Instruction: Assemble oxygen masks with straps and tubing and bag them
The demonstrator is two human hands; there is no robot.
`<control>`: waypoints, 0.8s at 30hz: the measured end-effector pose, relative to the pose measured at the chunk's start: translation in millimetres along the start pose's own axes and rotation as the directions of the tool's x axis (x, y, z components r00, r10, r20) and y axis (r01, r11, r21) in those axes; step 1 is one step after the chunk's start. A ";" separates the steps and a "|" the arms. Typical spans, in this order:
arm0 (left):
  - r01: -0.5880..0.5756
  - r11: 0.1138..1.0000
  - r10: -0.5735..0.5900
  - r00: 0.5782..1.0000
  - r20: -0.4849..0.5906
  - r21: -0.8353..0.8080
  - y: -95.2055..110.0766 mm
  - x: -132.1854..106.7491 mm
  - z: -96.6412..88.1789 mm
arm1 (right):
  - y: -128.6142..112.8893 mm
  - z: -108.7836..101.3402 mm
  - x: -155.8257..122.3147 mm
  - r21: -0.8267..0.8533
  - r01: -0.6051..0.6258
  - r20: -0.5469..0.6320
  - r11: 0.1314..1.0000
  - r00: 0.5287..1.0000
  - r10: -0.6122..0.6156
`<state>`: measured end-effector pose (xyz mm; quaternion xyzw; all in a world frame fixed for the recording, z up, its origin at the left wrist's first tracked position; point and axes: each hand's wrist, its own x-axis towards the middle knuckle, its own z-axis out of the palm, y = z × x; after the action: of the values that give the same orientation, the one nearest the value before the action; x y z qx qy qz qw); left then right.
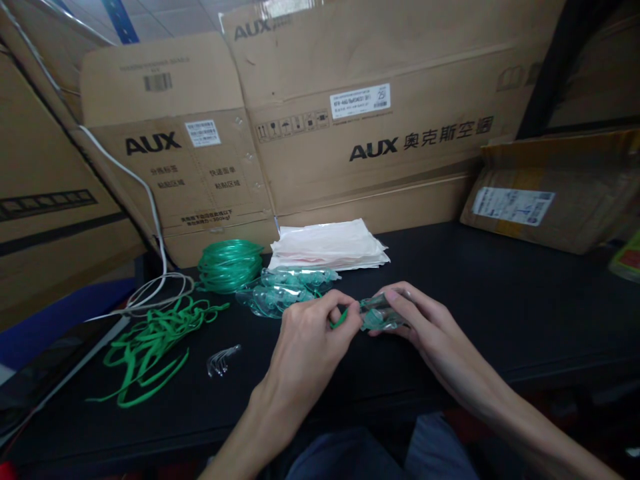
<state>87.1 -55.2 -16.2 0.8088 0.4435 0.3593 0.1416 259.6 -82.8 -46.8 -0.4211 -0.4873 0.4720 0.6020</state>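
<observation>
Between my hands is a clear green plastic face mask (pixel 376 317), partly covered by my fingers. My right hand (pixel 415 313) is closed round its far side. At the near-left edge of the mask, my left hand (pixel 320 330) pinches a green elastic strap (pixel 340 319), of which a short loop shows. Whether the strap passes through the mask cannot be made out. Just behind my left hand lie several similar clear green masks (pixel 283 293). Loose green elastic straps (pixel 150 347) form a tangled heap at the left, with several small bent metal strips (pixel 223 360) beside it.
A coil of green tubing (pixel 230 265) and a stack of white plastic bags (pixel 327 243) sit at the back of the black table (pixel 525 313). Large cardboard boxes (pixel 310 160) stand behind. A smaller taped box (pixel 550 193) is at right, a white cable (pixel 155 220) at left.
</observation>
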 end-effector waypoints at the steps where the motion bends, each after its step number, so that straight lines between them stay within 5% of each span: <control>1: 0.000 1.000 0.000 1.000 -0.004 0.001 -0.2 0.0 0.0 | 0.4 -0.1 0.3 -0.005 0.003 0.006 1.000 1.000 -0.003; 17: -0.055 0.998 0.055 0.998 -0.004 0.019 -5.7 -2.3 4.2 | 0.9 -3.3 0.0 -0.084 0.024 0.070 0.996 0.997 -0.018; 24: -0.065 0.997 0.064 0.998 0.020 0.040 -4.8 -2.3 4.8 | 0.1 -5.0 -1.4 -0.263 0.082 0.052 0.961 0.996 -0.071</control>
<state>86.7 -53.9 -23.3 0.8288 0.4231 0.3469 0.1177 264.4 -84.5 -48.0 -0.4685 -0.5744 0.3880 0.5477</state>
